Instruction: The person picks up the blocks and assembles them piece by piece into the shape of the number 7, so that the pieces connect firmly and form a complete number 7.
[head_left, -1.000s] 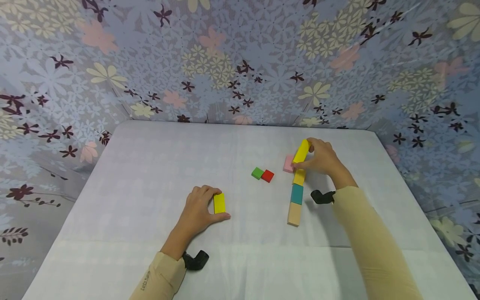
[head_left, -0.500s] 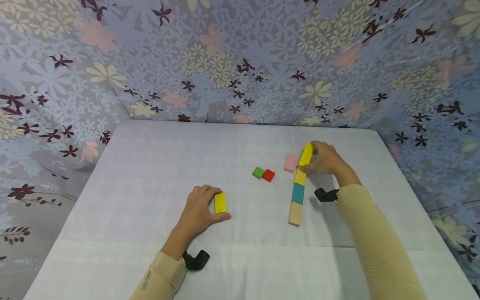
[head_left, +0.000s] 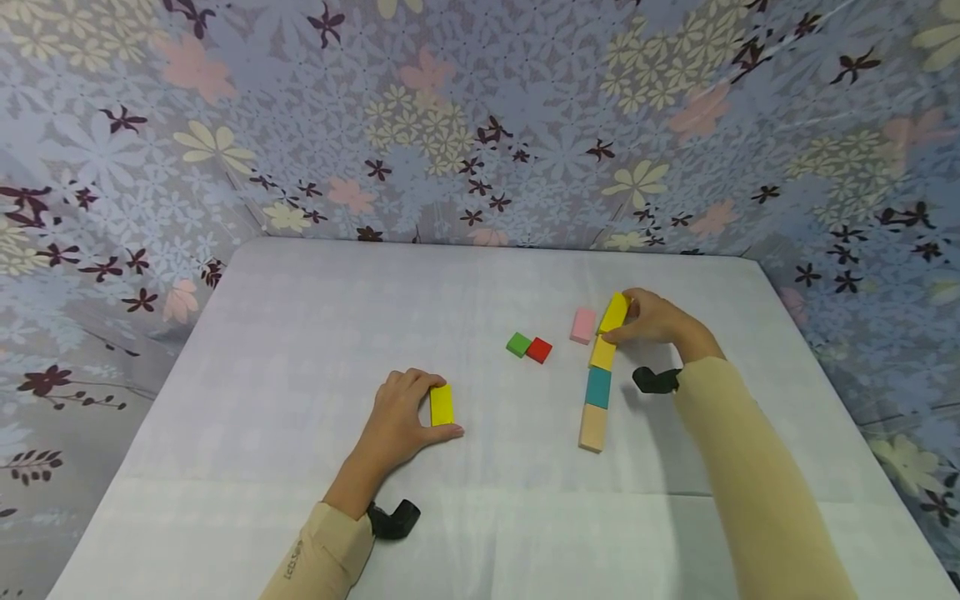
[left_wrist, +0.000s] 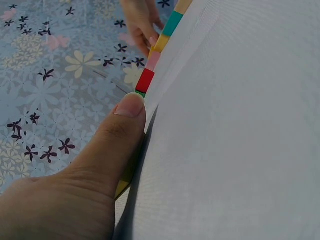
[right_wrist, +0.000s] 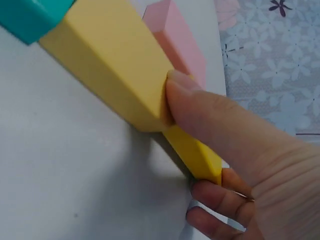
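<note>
In the head view, my right hand (head_left: 656,321) pinches a bright yellow block (head_left: 614,313) at the far end of a row. Right behind the next to last piece, a duller yellow block (head_left: 602,353), the row runs toward me through a teal block (head_left: 597,388) to a plain wooden block (head_left: 593,428). My right thumb touches the duller block's end in the right wrist view. My left hand (head_left: 401,412) holds another bright yellow block (head_left: 442,405) between fingers and thumb on the table; in the left wrist view the thumb mostly hides it.
Left of the row's far end lies a pink block (head_left: 582,325), apart from it. A green block (head_left: 518,344) and a red block (head_left: 539,350) touch corner to corner between the hands. White cloth covers the table (head_left: 337,308); a flowered curtain (head_left: 420,125) hangs behind.
My right hand has brought its yellow block slightly rightward and toward me, in line with the row's far end. The pink block now shows fully. My left hand stays put.
</note>
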